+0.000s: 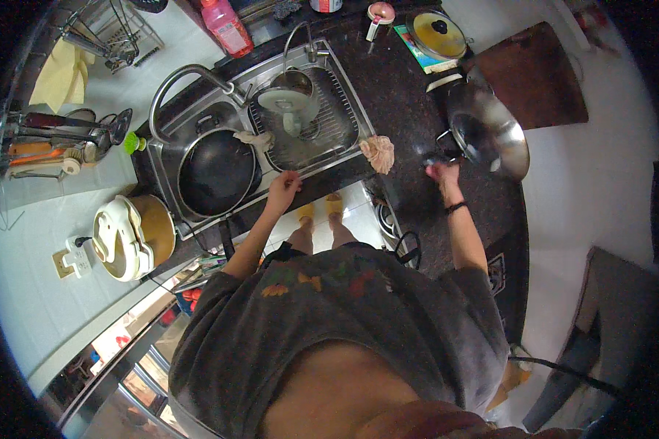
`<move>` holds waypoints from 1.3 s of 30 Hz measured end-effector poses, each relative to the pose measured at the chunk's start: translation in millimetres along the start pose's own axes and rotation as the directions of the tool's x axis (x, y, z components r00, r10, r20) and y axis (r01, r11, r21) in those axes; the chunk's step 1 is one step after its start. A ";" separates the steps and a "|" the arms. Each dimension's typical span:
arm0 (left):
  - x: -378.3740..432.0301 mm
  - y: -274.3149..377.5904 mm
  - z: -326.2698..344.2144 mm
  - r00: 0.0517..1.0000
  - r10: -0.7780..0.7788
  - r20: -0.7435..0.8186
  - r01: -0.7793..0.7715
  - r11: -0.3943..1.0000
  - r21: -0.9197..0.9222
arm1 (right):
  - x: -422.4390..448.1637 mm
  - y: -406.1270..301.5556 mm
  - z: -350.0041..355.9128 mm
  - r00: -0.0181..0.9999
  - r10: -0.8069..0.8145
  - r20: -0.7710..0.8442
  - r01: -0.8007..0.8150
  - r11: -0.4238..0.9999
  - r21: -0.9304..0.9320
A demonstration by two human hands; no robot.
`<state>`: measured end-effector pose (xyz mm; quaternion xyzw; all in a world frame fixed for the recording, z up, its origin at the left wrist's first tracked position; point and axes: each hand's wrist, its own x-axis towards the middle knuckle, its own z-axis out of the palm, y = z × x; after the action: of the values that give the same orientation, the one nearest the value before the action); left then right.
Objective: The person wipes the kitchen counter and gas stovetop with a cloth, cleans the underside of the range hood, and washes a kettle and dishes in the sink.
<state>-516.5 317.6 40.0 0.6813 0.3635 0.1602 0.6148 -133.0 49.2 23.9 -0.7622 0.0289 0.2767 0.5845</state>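
Observation:
My left hand [284, 192] hovers at the front edge of the double steel sink [263, 181], fingers loosely bent, with nothing seen in it. Just left of it a black frying pan [217, 173] sits in the left basin. On the dark countertop to the right, my right hand [445, 174] is at a small glossy dark object [436, 161]; whether the fingers grip it is hard to see. Close beyond that hand stands a shiny metal pan or lid [502, 134], apparently tilted. A crumpled pinkish cloth [378, 153] lies on the sink's right rim.
A pot with a pale lid [284, 101] stands in the right basin, below a curved faucet [192, 68]. At the left is a pressure cooker [154, 225]. A glass-lidded pot [436, 35] and a brown board [527, 77] are at the back right. Utensils [71, 137] hang on the left wall.

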 end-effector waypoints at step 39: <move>356.2 106.6 181.0 0.835 0.265 -0.482 -0.263 0.962 0.075 | 89.4 -54.3 217.0 0.393 -0.594 0.702 0.751 -0.234 -0.617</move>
<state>-120.6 435.8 25.4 0.6641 0.4095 0.4088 0.4735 -121.6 288.2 -4.8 -0.7949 -0.5957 -0.0798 0.0829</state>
